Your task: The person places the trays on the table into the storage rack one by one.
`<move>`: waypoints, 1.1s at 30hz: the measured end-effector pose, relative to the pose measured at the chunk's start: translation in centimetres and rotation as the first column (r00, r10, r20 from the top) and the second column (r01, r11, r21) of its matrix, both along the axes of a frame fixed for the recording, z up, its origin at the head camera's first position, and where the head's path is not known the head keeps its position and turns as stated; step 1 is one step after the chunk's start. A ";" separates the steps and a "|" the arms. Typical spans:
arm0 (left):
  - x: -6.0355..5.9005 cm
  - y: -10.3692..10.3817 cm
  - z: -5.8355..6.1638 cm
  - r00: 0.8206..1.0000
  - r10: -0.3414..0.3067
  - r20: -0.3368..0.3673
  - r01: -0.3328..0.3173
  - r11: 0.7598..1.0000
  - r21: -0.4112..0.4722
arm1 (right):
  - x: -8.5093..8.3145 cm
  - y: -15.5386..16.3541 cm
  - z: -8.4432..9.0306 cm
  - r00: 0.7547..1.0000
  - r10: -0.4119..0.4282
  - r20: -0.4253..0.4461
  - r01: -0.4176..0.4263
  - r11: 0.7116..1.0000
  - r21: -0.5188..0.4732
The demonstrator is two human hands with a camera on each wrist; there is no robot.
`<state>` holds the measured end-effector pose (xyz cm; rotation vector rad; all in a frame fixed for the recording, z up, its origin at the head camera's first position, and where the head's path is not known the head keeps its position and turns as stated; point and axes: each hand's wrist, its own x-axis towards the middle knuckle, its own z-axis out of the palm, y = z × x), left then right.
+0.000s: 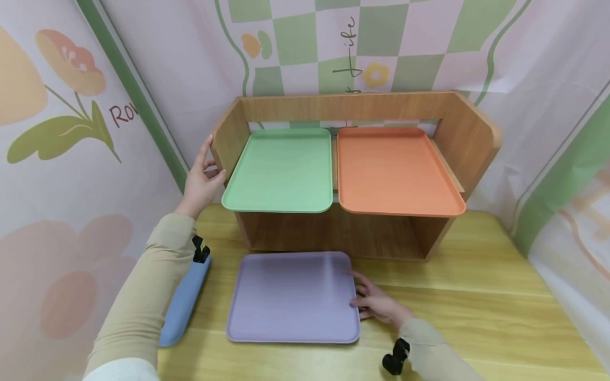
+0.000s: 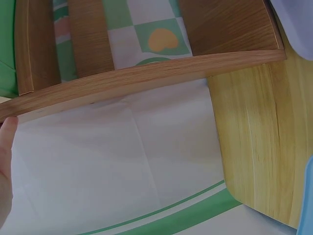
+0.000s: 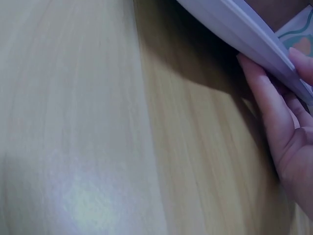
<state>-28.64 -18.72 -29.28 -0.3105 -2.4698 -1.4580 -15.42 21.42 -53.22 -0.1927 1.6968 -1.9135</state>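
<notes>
Your right hand (image 1: 376,302) has the flat lilac plastic tray (image 1: 293,298) by its right edge: the fingers are tucked beneath the rim and the thumb lies on top, so it pinches the edge, which the right wrist view shows raised a little off the yellow wooden desk (image 1: 476,307). The tray itself lies on the desk just in front of the wooden shelf unit (image 1: 352,174). Lift evenly and keep the tray level, since a one-sided grip will let the far edge droop and drag. Your left hand (image 1: 202,180) is spread, palm and straight fingers pressed against the unit's left side panel; keep that steadying pressure on. Watch the mint green tray (image 1: 278,172) and orange tray (image 1: 395,172) overhanging the shelf.
</notes>
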 end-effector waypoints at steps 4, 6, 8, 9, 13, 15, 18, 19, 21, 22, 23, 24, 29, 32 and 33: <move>-0.1 0.0 -0.1 1.000 0.002 0.004 -0.002 1.000 -0.009 | 0.1 0.3 0.3 1.000 -0.028 0.002 0.028 1.000 0.010; -0.1 -0.1 -0.1 1.000 0.003 0.004 -0.003 1.000 -0.009 | 0.2 0.5 0.5 0.999 -0.039 -0.003 0.039 0.999 0.013; -0.1 0.0 -0.1 1.000 0.003 0.001 -0.003 1.000 -0.009 | 0.3 0.7 0.5 0.999 -0.046 -0.009 0.046 0.999 0.016; -0.1 0.0 -0.1 1.000 0.001 -0.001 -0.001 1.000 -0.010 | 0.3 0.8 0.5 0.999 -0.048 -0.010 0.048 0.999 0.017; -0.2 0.0 -0.1 1.000 -0.003 -0.013 0.003 1.000 -0.013 | 0.4 1.1 0.8 0.998 -0.060 -0.015 0.061 0.998 0.030; -0.3 0.1 -0.1 1.000 -0.003 -0.019 0.003 1.000 -0.010 | 0.4 1.2 1.0 0.998 -0.063 -0.016 0.063 0.998 0.026; -0.3 0.0 0.0 1.000 -0.001 -0.016 0.000 1.000 -0.005 | 0.4 1.4 1.2 0.998 -0.054 -0.021 0.054 0.999 -0.003; -0.3 0.0 0.0 1.000 0.001 -0.014 -0.001 1.000 -0.004 | 0.3 1.4 1.3 0.998 -0.052 -0.022 0.052 0.999 -0.014; -0.4 0.0 0.0 1.000 -0.001 -0.011 0.001 1.000 0.000 | 0.2 1.5 1.4 0.998 -0.050 -0.034 0.048 0.998 -0.042; -0.4 -0.1 0.1 1.000 -0.002 -0.010 0.002 1.000 0.001 | 0.1 1.5 1.4 0.998 -0.049 -0.041 0.047 0.997 -0.055; -0.4 -0.1 0.1 1.000 -0.003 -0.011 0.003 1.000 0.001 | 0.0 1.6 1.4 0.998 -0.049 -0.048 0.046 0.997 -0.069; -0.4 -0.1 0.1 1.000 -0.005 -0.011 0.005 1.000 0.001 | -0.2 1.6 1.3 0.997 -0.050 -0.055 0.045 0.996 -0.082; -0.4 -0.3 0.2 1.000 -0.014 -0.002 0.014 1.000 0.001 | -0.4 1.7 1.3 0.997 -0.057 -0.059 0.051 0.994 -0.100; -0.4 -0.4 0.1 1.000 -0.018 0.004 0.018 1.000 0.002 | -0.3 1.6 1.4 0.997 -0.066 -0.041 0.062 0.995 -0.084; -0.3 -0.4 0.1 1.000 -0.017 0.005 0.017 1.000 0.000 | -0.3 1.6 1.4 0.997 -0.070 -0.035 0.067 0.995 -0.079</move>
